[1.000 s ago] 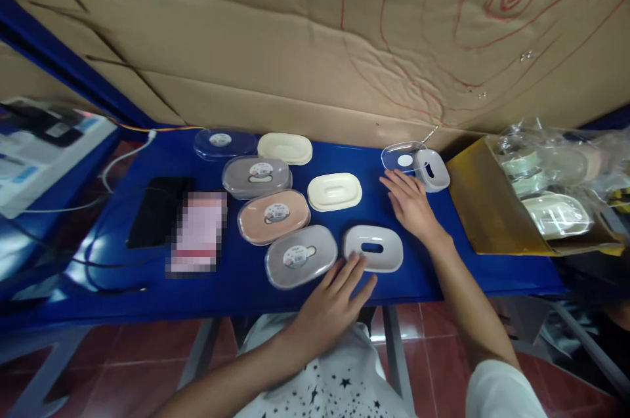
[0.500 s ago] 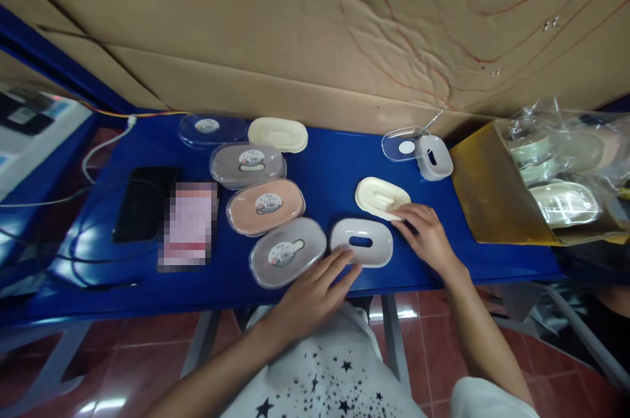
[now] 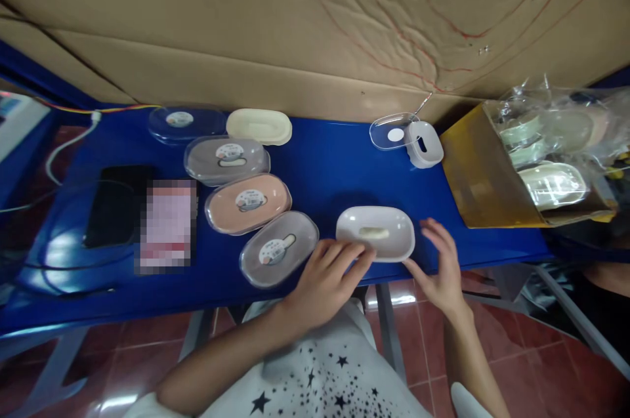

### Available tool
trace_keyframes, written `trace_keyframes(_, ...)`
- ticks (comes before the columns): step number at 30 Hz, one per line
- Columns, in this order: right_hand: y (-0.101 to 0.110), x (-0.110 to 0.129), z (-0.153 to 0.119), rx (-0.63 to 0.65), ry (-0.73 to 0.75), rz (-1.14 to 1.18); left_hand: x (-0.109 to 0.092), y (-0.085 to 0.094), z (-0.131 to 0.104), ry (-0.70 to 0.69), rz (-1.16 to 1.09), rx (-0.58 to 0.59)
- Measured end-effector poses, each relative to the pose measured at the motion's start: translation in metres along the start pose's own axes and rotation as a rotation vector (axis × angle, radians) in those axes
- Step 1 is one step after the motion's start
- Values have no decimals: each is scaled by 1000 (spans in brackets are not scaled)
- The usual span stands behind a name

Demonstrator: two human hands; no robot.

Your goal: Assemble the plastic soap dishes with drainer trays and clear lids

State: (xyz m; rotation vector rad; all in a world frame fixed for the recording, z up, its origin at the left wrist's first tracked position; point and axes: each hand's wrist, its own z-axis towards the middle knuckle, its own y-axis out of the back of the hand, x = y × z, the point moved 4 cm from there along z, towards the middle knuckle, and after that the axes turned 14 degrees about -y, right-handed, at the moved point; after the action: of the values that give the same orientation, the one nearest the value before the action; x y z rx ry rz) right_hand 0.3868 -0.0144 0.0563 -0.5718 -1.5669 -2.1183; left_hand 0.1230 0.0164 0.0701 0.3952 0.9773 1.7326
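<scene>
A grey-white oval dish (image 3: pixel 401 234) lies near the table's front edge, with a cream bar showing in its middle slot. My left hand (image 3: pixel 335 273) has its fingers over the dish's front left rim and its thumb against the front. My right hand (image 3: pixel 438 267) is open beside the dish's right end, fingers apart and thumb tip close to the front right corner; contact is unclear. To the left lie a lidded grey container (image 3: pixel 260 270), a lidded peach one (image 3: pixel 231 208) and another grey one (image 3: pixel 201 159).
A cream tray (image 3: pixel 258 126) and a dark blue lidded container (image 3: pixel 197 123) sit at the back left. Behind right are a clear lid (image 3: pixel 386 123) and a white slotted piece (image 3: pixel 433 142), beside a cardboard box (image 3: pixel 487 188) of wrapped containers. A black phone-like object (image 3: pixel 115 208) lies left.
The grey-white dish has moved right, over where the cream piece lay; a cream bar now shows in its slot. My right hand has let go of the cream piece and opened.
</scene>
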Motion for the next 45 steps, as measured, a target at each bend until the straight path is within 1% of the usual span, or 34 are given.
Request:
trace_keyframes(1,2,1,-1,-34,-6,19,2,-6,6,-13,1,23)
trace_keyframes(2,2,2,-2,-39,3,28,4,-12,11,-19,2,47)
trace_keyframes(3,0,2,-2,-17,19,27,6,-18,15,-16,4,70)
trace_keyframes(5,-8,0,-1,67,48,3,7,-27,20,-5,11,110)
trace_keyframes(7,-14,-2,1,114,74,-2,5,-28,19,-16,18,130)
trace_keyframes(9,-17,-4,4,133,96,14,2,-17,12,-17,32,123)
trace_keyframes(10,-17,-5,5,141,97,24,1,-7,6,3,51,106)
trace_keyframes(12,-15,-5,7,162,87,31,4,20,-11,117,138,69)
trace_keyframes(13,-14,-4,6,177,85,27,7,36,-22,187,212,30)
trace_keyframes(14,-13,-3,6,193,89,17,10,48,-32,259,277,44)
trace_keyframes(15,-13,-2,5,207,97,-2,13,58,-42,292,320,70)
trace_keyframes(16,-13,-1,5,218,109,-27,15,64,-50,306,341,91)
trace_keyframes(17,-15,-1,4,226,119,-58,16,67,-56,303,344,113)
trace_keyframes(19,-17,-1,1,223,133,-117,18,64,-60,270,306,123)
trace_keyframes(21,-18,-3,-2,207,141,-149,20,48,-54,231,242,126)
trace_keyframes(24,-14,-7,-13,192,124,-154,26,15,-29,166,155,142)
trace_keyframes(26,-10,-5,-23,179,101,-153,31,0,-9,146,146,125)
trace_keyframes(28,-11,1,-32,170,89,-154,30,-4,7,94,106,82)
trace_keyframes(29,-13,6,-35,181,95,-156,27,-3,11,38,59,76)
trace_keyframes(30,-17,11,-38,204,112,-157,23,-1,12,-27,-2,85)
trace_keyframes(32,-25,19,-34,240,162,-131,13,7,5,-127,-105,150)
trace_keyframes(33,-28,21,-26,234,179,-109,9,11,-3,-138,-126,191)
trace_keyframes(34,-30,21,-13,208,183,-95,7,15,-13,-120,-124,224)
trace_keyframes(35,-31,18,4,166,173,-100,7,20,-24,-88,-109,243)
trace_keyframes(37,-34,8,52,74,126,-182,8,30,-47,-29,-66,235)
trace_keyframes(40,-44,-11,141,-13,107,-367,12,39,-76,52,-2,166)
trace_keyframes(42,-53,-22,193,6,99,-431,15,38,-87,110,11,147)
trace_keyframes(43,-57,-25,212,21,98,-443,16,36,-90,129,5,146)
trace_keyframes(44,-57,-25,225,30,99,-447,16,35,-91,137,-3,148)
trace_keyframes(45,-54,-22,230,16,99,-434,15,34,-89,137,-7,148)
